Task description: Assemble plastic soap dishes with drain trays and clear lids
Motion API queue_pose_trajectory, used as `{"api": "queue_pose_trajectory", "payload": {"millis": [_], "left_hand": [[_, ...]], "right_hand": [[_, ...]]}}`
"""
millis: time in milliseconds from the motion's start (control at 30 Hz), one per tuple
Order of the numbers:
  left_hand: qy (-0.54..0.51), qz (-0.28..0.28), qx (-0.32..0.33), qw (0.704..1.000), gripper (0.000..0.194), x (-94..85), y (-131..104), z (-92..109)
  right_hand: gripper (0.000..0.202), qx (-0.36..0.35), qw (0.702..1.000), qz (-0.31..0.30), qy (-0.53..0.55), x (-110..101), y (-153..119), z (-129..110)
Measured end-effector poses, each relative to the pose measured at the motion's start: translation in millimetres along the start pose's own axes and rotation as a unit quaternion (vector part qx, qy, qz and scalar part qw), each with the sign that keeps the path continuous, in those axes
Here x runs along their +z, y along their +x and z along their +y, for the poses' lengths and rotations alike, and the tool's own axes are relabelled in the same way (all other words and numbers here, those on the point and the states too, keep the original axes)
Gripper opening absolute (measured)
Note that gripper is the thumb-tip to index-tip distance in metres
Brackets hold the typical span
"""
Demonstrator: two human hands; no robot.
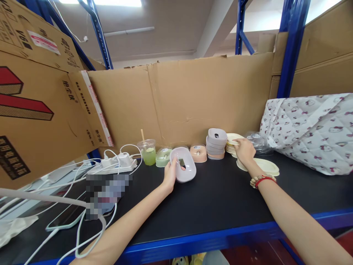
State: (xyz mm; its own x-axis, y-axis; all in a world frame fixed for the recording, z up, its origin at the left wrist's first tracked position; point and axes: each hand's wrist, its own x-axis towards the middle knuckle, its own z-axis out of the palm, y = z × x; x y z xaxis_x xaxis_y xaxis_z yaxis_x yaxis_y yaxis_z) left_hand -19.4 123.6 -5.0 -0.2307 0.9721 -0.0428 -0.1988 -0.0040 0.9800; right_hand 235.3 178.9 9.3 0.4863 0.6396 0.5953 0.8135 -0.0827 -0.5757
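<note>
Left hand grips a glossy lilac shell, right hand a cream oval plate.

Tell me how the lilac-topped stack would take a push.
The stack would probably topple or shed pieces if pushed high up, since it is several pieces piled on one another. They may slide easily, as their surfaces look smooth. Each is likely stiff: the similar lilac piece shows no sag, held at one side by the left hand.

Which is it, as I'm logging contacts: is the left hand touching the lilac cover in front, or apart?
Touching: the head view shows the left hand gripping the lilac cover at its left side, thumb against it.
</note>
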Motion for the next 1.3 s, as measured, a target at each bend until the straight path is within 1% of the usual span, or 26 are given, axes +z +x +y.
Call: {"api": "queue_pose_trajectory", "payload": {"millis": [133, 200, 233, 300, 367, 400, 467, 533, 600, 633, 667, 733, 767, 833, 867, 933, 967, 1033, 1100, 1167, 1233, 1300], "left_hand": [[-0.050, 0.042, 0.002, 0.998, 0.026, -1.0, 4, -1], [-0.070, 0.044, -0.013, 0.996, 0.028, -1.2, 5, -1], [-0.073, 0.039, -0.023, 0.996, 0.032, -1.0, 5, 0], [-0.077, 0.023, -0.037, 0.996, 0.039, -0.4, 4, 1], [-0.086, 0.005, -0.044, 0.995, 0.042, 0.6, 2, 3], [-0.096, -0.007, -0.046, 0.994, 0.043, 1.1, 1, 4], [-0.129, -0.043, -0.054, 0.989, 0.043, 1.7, -2, 6], [-0.160, -0.089, -0.068, 0.981, 0.044, 2.0, -5, 7], [-0.171, -0.126, -0.084, 0.974, 0.048, 2.2, -7, 8], [-0.174, -0.138, -0.093, 0.971, 0.051, 2.3, -7, 9], [-0.178, -0.148, -0.103, 0.967, 0.054, 2.4, -7, 9], [-0.197, -0.161, -0.123, 0.959, 0.058, 2.5, -5, 8], [-0.210, -0.160, -0.130, 0.956, 0.057, 2.3, -4, 8], [-0.236, -0.142, -0.134, 0.952, 0.050, 1.5, -2, 9], [-0.247, -0.123, -0.132, 0.952, 0.045, 0.9, -1, 10], [-0.262, -0.079, -0.117, 0.955, 0.037, -0.3, 2, 12], [-0.259, -0.060, -0.106, 0.958, 0.033, -0.7, 3, 14], [-0.241, -0.035, -0.082, 0.966, 0.028, -1.0, 5, 15], [-0.209, -0.036, -0.065, 0.975, 0.024, -0.6, 4, 13], [-0.166, -0.054, -0.058, 0.983, 0.021, -0.1, 3, 10], [-0.118, -0.070, -0.048, 0.989, 0.020, 0.0, 1, 6], [-0.093, -0.077, -0.042, 0.992, 0.019, -0.5, 1, 2]], "right_hand": [[0.036, 0.080, 0.991, 0.081, 0.069, -10, -1, -4], [0.037, 0.093, 0.982, 0.129, 0.101, -13, -1, -7], [0.037, 0.086, 0.977, 0.154, 0.120, -14, -1, -9], [0.038, 0.049, 0.965, 0.196, 0.167, -15, -2, -15], [0.038, -0.013, 0.957, 0.210, 0.201, -13, -7, -25], [0.038, -0.051, 0.955, 0.205, 0.208, -11, -11, -31], [0.039, -0.140, 0.953, 0.177, 0.204, -5, -23, -44], [0.039, -0.250, 0.943, 0.121, 0.185, 2, -39, -57], [0.038, -0.352, 0.921, 0.048, 0.161, 11, -54, -66], [0.037, -0.387, 0.910, 0.018, 0.150, 14, -61, -69], [0.035, -0.411, 0.901, -0.005, 0.142, 17, -67, -72], [0.031, -0.438, 0.887, -0.031, 0.141, 21, -76, -76], [0.027, -0.447, 0.880, -0.040, 0.156, 22, -78, -77], [0.020, -0.458, 0.859, -0.064, 0.220, 21, -82, -79], [0.021, -0.455, 0.848, -0.080, 0.261, 21, -83, -79], [0.032, -0.418, 0.835, -0.116, 0.338, 20, -84, -79], [0.036, -0.385, 0.836, -0.137, 0.365, 20, -84, -79], [0.042, -0.304, 0.847, -0.178, 0.398, 23, -85, -79], [0.049, -0.217, 0.856, -0.222, 0.414, 28, -86, -78], [0.057, -0.137, 0.852, -0.274, 0.425, 33, -86, -79], [0.062, -0.085, 0.827, -0.339, 0.441, 36, -86, -81], [0.062, -0.075, 0.794, -0.392, 0.459, 36, -85, -82]]}}
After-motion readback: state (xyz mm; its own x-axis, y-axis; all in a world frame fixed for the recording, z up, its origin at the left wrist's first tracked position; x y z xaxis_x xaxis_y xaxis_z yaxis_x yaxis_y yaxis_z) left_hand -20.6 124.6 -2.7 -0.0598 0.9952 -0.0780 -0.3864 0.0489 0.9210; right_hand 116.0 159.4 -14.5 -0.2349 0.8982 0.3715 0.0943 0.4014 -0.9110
